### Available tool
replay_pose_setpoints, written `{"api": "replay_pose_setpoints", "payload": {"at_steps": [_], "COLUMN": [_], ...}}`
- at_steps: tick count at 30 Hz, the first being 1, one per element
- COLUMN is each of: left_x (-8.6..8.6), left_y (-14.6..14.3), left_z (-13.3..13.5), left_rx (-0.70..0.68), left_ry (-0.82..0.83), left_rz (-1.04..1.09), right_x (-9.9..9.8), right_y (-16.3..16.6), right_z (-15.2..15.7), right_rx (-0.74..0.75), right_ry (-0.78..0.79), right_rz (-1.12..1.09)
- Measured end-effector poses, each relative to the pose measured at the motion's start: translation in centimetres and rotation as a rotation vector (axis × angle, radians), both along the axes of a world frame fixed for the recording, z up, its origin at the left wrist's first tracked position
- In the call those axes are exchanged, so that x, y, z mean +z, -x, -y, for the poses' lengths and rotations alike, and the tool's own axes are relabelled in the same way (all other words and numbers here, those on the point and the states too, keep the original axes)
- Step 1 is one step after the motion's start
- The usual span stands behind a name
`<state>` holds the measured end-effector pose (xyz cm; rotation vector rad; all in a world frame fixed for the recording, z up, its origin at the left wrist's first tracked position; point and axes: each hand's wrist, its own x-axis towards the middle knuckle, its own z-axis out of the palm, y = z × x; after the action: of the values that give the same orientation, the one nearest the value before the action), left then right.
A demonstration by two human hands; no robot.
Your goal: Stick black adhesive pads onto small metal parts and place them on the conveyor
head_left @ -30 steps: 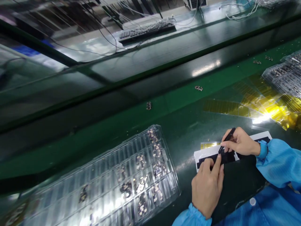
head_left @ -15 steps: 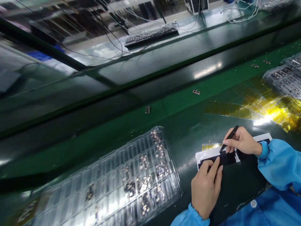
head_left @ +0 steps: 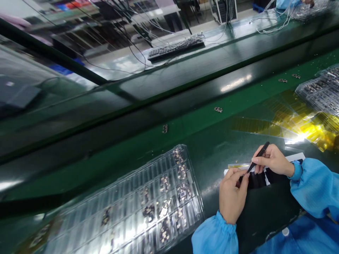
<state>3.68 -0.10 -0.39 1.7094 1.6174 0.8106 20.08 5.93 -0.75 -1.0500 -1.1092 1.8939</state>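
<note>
Black tweezers (head_left: 261,155) slant down from my right hand (head_left: 275,161), whose fingers are closed around them. Their tip meets the thumb and forefinger of my left hand (head_left: 232,195), pinched together; whatever is between those fingertips is too small to make out. Both hands are over a black sheet with white edging (head_left: 255,181), which lies on the dark green bench and is partly covered by them. Just behind it sits a narrow yellow-tinted strip (head_left: 235,165).
A clear compartment tray (head_left: 127,187) with small circuit boards lies to the left. Yellow film sheets (head_left: 293,121) and stacked trays (head_left: 321,88) are at the right. Single boards (head_left: 218,109) lie along the green strip. A keyboard (head_left: 176,49) and cables rest on the shelf behind.
My left hand has gone from fingers laid on the sheet to a pinch at the tweezers' tip. My right hand keeps its hold on the tweezers. The view has shifted slightly.
</note>
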Motion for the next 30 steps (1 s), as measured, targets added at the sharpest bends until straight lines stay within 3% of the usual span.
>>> {"api": "replay_pose_setpoints", "payload": {"at_steps": [8, 14, 25, 30], "left_x": [0.4, 0.3, 0.2, 0.8], "left_y": [0.4, 0.4, 0.3, 1.4], "left_z": [-0.2, -0.3, -0.6, -0.1], "left_rx": [-0.061, -0.099, -0.065, -0.038], "left_ry": [0.142, 0.160, 0.174, 0.279], "left_rz": [-0.007, -0.039, -0.001, 0.078], "right_x": [-0.1, 0.0, 0.1, 0.2], "right_y": [-0.1, -0.1, 0.1, 0.0], "right_z": [0.1, 0.3, 0.4, 0.2], "right_rx": [0.028, 0.040, 0.010, -0.060], "right_ry": [-0.023, -0.047, -0.042, -0.050], "right_rz": [0.019, 0.064, 0.042, 0.009]}}
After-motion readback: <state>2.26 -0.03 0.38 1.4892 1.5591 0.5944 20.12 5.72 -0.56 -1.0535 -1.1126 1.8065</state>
